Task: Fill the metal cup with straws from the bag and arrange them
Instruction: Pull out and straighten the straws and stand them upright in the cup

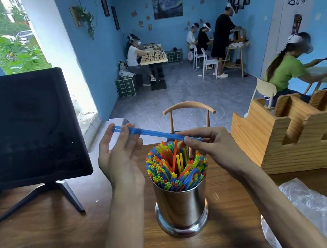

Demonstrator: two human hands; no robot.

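Observation:
A shiny metal cup stands on the wooden table in front of me, packed with several upright straws in red, yellow, green and blue. Above the cup I hold blue straws almost level. My left hand pinches their far left end between thumb and fingertips. My right hand pinches their right end over the cup's rim. A clear plastic bag lies crumpled on the table at the lower right, by my right forearm.
A dark monitor on a tripod stand fills the left side. A wooden organiser box sits to the right of the cup. A chair back rises beyond the table's far edge. Several people work at tables further back.

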